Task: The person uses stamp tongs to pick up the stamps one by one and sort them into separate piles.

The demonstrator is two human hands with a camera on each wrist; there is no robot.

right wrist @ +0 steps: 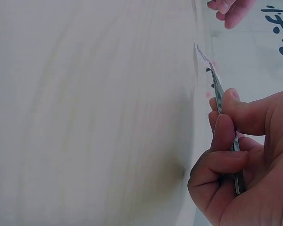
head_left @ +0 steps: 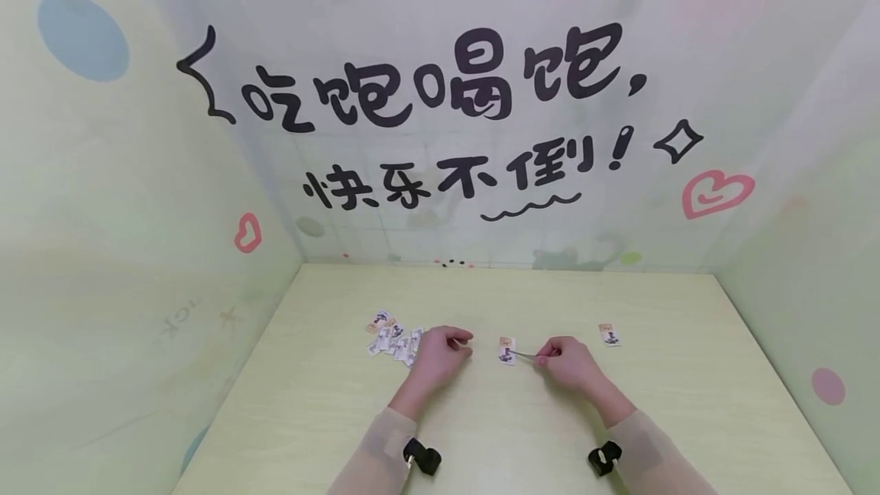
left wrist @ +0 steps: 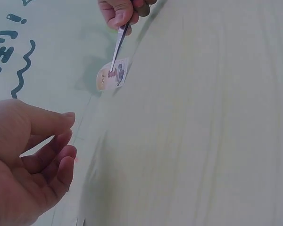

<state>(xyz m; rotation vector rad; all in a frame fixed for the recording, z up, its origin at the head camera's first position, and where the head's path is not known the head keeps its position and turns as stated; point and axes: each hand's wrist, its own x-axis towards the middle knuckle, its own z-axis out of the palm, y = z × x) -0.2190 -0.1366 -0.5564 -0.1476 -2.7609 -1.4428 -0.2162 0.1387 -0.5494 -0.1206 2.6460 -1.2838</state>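
My right hand [head_left: 572, 365] pinches a pair of metal tweezers [right wrist: 218, 92] between thumb and fingers. The tweezers' tips meet a small printed card [head_left: 506, 344], orange at one end with a dark figure at the other. In the left wrist view, that card [left wrist: 105, 81] stands tilted at the tips. My left hand [head_left: 442, 355] hovers to the left of the card, its fingers loosely curled and nothing between them. Beside it lies a loose pile of similar small cards [head_left: 386, 341], partly hidden behind the hand.
Off to the right, a single matching card [head_left: 609, 334] lies on the pale wooden table [head_left: 509, 441]. Walls enclose the table at the back and both sides, the back wall [head_left: 440, 37] bearing large black lettering. Each sleeve carries a black wrist device.
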